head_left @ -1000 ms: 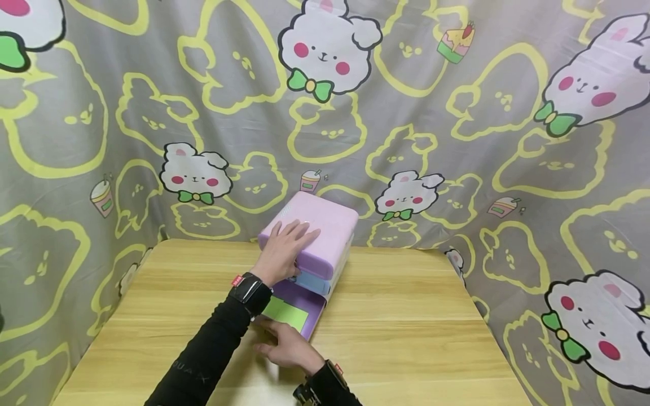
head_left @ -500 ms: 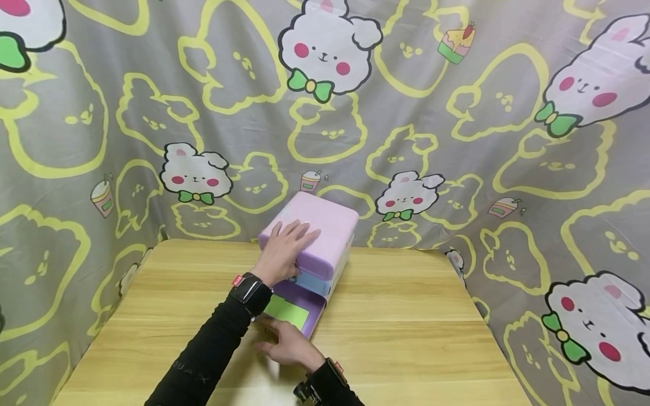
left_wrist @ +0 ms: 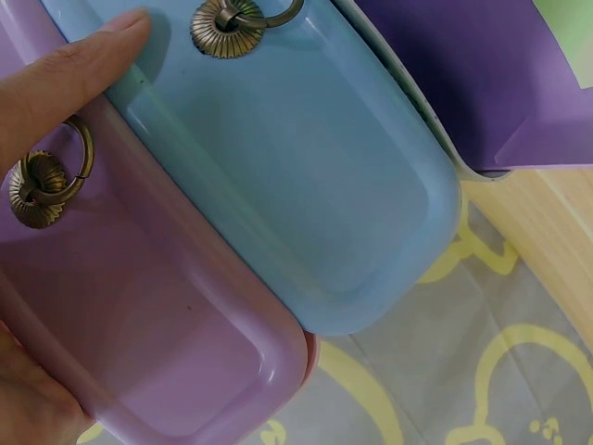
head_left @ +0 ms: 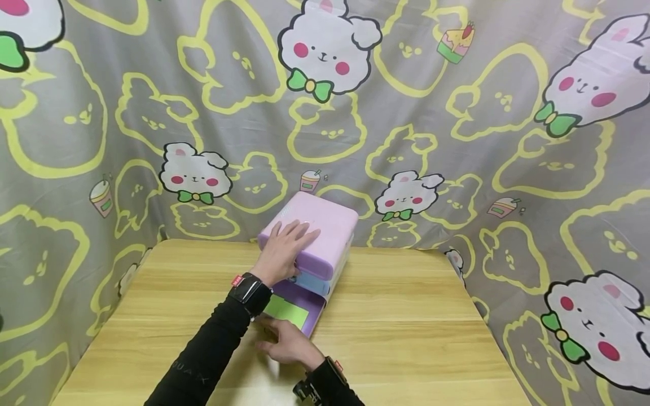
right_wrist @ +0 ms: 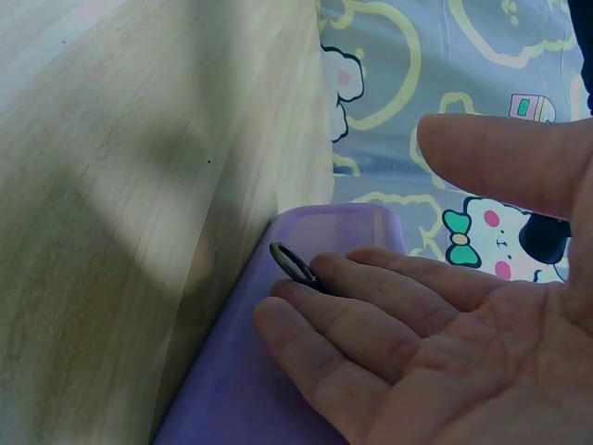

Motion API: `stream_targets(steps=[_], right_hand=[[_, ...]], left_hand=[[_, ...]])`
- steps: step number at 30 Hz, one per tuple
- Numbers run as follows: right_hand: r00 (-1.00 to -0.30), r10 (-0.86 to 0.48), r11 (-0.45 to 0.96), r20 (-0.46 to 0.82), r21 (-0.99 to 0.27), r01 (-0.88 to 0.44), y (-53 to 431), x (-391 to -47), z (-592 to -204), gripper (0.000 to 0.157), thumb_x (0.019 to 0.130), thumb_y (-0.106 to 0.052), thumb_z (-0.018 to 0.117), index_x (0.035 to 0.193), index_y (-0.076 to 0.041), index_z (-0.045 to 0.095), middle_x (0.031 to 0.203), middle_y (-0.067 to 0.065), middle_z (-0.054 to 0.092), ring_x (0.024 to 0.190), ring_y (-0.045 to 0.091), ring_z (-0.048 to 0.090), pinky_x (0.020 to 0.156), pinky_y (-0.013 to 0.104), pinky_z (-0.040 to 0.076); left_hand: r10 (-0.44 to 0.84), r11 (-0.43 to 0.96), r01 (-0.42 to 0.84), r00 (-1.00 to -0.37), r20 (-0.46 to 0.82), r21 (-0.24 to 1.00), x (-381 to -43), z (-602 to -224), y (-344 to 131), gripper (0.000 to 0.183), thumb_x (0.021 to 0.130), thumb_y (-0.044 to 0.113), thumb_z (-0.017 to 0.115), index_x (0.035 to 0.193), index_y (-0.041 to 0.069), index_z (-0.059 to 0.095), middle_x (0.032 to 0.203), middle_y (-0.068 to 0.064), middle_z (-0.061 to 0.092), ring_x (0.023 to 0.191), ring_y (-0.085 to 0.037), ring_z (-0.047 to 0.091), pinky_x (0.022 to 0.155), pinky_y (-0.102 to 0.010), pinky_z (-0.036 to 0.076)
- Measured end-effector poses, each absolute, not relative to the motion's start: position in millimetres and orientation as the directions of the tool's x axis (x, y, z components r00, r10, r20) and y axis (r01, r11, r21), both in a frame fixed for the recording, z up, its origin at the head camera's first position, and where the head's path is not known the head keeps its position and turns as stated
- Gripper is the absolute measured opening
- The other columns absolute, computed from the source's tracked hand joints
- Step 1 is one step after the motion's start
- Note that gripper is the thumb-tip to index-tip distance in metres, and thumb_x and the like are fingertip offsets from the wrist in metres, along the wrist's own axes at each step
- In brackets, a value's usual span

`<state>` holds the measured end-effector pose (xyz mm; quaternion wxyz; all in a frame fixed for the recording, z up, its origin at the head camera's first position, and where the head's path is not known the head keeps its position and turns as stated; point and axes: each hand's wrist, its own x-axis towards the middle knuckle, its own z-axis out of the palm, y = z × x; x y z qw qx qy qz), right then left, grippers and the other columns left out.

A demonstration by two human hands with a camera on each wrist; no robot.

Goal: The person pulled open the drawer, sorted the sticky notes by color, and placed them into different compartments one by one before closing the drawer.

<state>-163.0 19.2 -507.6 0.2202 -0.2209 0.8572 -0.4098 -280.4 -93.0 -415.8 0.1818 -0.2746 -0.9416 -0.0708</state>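
A small drawer cabinet (head_left: 330, 225) with a pink top stands on the table. My left hand (head_left: 279, 248) rests on its top front edge, fingers spread, and its straight thumb (left_wrist: 83, 69) lies against the blue middle drawer (left_wrist: 306, 176). The lilac upper drawer (left_wrist: 176, 306) and the blue one are pushed in. The purple bottom drawer (head_left: 316, 310) is pulled out, with a yellow-green paper (head_left: 288, 313) lying in it. My right hand (head_left: 291, 345) is at that drawer's front, fingertips touching it beside a bronze ring pull (right_wrist: 295, 263), thumb held apart.
The wooden table (head_left: 406, 327) extends to both sides of the cabinet. A grey curtain (head_left: 244, 129) printed with rabbits and yellow outlines hangs close behind the cabinet and along both sides of the table.
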Motion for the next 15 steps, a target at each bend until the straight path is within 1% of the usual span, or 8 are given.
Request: stream_targets(steps=[10, 15], right_hand=[[-0.803, -0.564, 0.558, -0.196, -0.807, -0.195, 17.7, -164.7, -506.1, 0.056, 0.090, -0.022, 0.073, 0.144, -0.021, 0.057, 0.154, 0.004, 0.053, 0.140, 0.030, 0.053, 0.115, 0.048, 0.045], [-0.805, -0.555, 0.561, -0.209, -0.809, -0.176, 17.3, -167.5, -505.2, 0.058, 0.089, -0.021, 0.074, 0.144, -0.021, 0.057, 0.151, 0.006, 0.056, 0.138, 0.030, 0.054, 0.114, 0.048, 0.046]], left_hand=[[0.488, 0.840, 0.542, -0.782, 0.387, 0.037, -280.8, -417.8, -93.1, 0.114, 0.056, 0.026, 0.100, 0.155, 0.025, 0.042, 0.157, -0.011, 0.048, 0.149, -0.036, 0.040, 0.119, -0.068, 0.030], [0.489, 0.840, 0.541, -0.782, 0.387, 0.031, -281.8, -417.1, -93.0, 0.115, 0.056, 0.027, 0.100, 0.155, 0.026, 0.041, 0.158, -0.011, 0.047, 0.149, -0.036, 0.040, 0.119, -0.068, 0.029]])
